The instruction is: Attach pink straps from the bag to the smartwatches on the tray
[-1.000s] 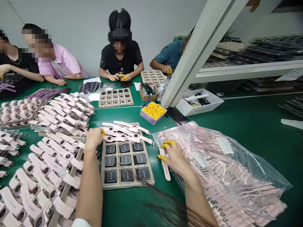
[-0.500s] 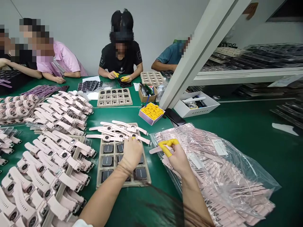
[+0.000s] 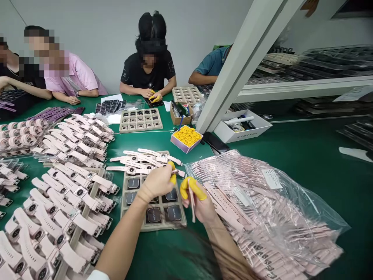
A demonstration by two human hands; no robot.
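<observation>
Pink and slim, the watch strap (image 3: 192, 203) stands nearly upright in the right hand (image 3: 201, 206), pinched between yellow-capped fingers (image 3: 194, 189) just off the tray's (image 3: 136, 226) right edge. Beside it, the left hand (image 3: 155, 182) is curled closed over the tray of dark watch bodies (image 3: 153, 214); what it pinches is hidden. A clear bag of straps (image 3: 262, 202) crowds the right, with finished watches (image 3: 145, 161) lying across the tray's far end.

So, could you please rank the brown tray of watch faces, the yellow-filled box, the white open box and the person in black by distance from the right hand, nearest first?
1. Brown tray of watch faces: beside the right hand, which holds a pink strap.
2. Yellow-filled box: beyond, mid-table.
3. White open box: back right.
4. Person in black: across the table.
</observation>
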